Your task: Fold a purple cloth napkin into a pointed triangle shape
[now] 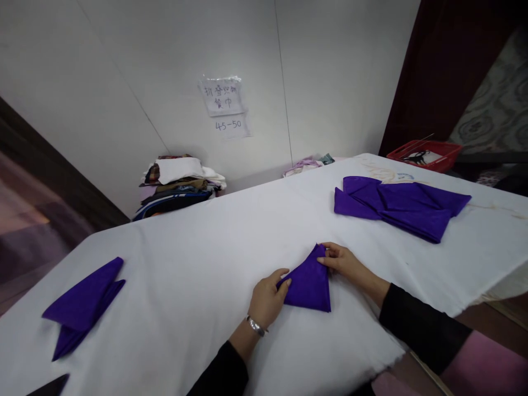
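Observation:
A purple cloth napkin folded into a triangle lies on the white-covered table in front of me. My left hand, with a bracelet on its wrist, pinches the napkin's lower left corner. My right hand pinches the napkin's top right edge near the tip. Both hands have their fingers closed on the cloth.
A pile of unfolded purple napkins lies at the right. Folded purple napkins lie at the left. A stack of mixed fabrics sits by the wall, a red basket at the far right. A paper note hangs on the wall.

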Demonstrator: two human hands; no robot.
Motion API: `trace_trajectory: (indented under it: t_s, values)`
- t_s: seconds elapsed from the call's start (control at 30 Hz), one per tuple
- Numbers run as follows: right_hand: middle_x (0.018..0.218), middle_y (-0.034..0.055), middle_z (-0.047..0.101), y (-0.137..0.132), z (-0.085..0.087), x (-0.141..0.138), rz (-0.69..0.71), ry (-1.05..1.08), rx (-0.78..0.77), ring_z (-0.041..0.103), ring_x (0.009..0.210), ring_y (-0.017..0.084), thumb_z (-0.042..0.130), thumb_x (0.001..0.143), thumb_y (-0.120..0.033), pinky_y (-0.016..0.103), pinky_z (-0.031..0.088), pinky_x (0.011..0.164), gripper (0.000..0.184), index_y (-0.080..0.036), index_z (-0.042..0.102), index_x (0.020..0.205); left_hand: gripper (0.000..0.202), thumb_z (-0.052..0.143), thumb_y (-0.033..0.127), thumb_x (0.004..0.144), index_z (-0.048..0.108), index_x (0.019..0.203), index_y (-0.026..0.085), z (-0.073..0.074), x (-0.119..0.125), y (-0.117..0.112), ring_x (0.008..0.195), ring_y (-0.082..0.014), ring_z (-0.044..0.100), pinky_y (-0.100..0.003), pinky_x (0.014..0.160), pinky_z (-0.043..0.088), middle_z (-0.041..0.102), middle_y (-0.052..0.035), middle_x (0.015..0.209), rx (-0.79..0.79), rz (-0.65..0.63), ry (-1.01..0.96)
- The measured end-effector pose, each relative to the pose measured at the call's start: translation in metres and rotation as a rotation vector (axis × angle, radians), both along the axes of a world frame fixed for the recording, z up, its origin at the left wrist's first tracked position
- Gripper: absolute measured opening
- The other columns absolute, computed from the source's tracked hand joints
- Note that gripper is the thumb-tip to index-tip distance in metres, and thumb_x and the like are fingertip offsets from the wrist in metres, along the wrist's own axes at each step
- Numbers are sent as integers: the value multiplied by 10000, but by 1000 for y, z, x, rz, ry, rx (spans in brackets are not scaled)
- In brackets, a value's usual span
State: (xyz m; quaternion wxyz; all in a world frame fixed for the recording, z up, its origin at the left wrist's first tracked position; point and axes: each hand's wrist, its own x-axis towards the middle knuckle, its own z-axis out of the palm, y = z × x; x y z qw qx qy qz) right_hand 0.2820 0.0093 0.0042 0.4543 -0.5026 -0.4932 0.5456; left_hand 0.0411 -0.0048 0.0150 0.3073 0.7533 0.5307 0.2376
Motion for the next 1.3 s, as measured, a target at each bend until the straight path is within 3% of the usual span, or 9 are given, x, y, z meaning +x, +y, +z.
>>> trace_trajectory:
  t_s: [0.17,0.3,0.43,0.57,0.73,0.97,1.3]
  values:
    - [595,-81,456,-1,-3,-2,-23,37,14,380,466,69,699,659,-367,235,282,462,505,-181,511,1090,368,466,458,826,608,1101,259,18,5,5,714,-186,612,-285,666,436,689,-12,807,-33,-24,-12]
    - [623,-76,451,0,-10,-2,-21,67,79,420,518,88,696,675,-365,244,319,488,527,-199,478,1126,397,483,463,813,589,1130,249,32,32,22,679,-164,605,-275,647,441,686,-22,918,-51,-83,-65]
    - [681,-61,488,-1,-14,0,-15,99,126,480,601,107,704,680,-350,259,369,560,505,-221,464,1105,341,512,418,801,618,1054,214,25,66,39,769,-176,624,-282,699,455,683,-50,974,-152,-95,-201]
    - [646,-79,478,-3,-12,0,13,168,97,458,540,87,716,673,-347,236,347,509,474,-232,448,1047,192,525,350,790,627,829,193,13,83,43,684,-152,589,-261,630,442,669,-22,791,-191,-43,-333]
    - [601,-94,497,-3,-5,1,37,225,25,448,466,72,716,677,-371,212,324,449,419,-235,416,937,187,529,355,793,581,740,183,14,87,40,638,-129,533,-234,588,415,600,14,679,-236,-39,-473]
    - [621,-84,534,-1,-4,4,38,226,-22,502,470,79,700,700,-362,209,330,442,392,-230,414,932,207,547,384,799,604,838,189,12,84,41,675,-134,536,-245,636,424,614,5,741,-321,-119,-505]
    - [595,-50,567,-2,5,12,79,141,-17,500,469,90,606,778,-434,202,303,405,351,-215,438,995,177,505,328,817,572,730,189,20,82,41,710,-141,499,-260,678,408,563,3,745,-222,-153,-457]
